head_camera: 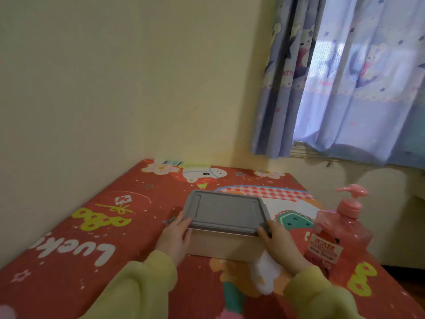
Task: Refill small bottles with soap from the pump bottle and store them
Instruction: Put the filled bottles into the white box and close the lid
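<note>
Grey lid is gripped at both ends by left hand and right hand, probably to open the box evenly.

A pink translucent pump bottle stands upright at the right of the red patterned tabletop, its pink pump head on top and a red-and-white label facing the camera. Just to its left sits a pale storage box with a grey rectangular lid, whose near edge looks raised slightly off the box.
</note>
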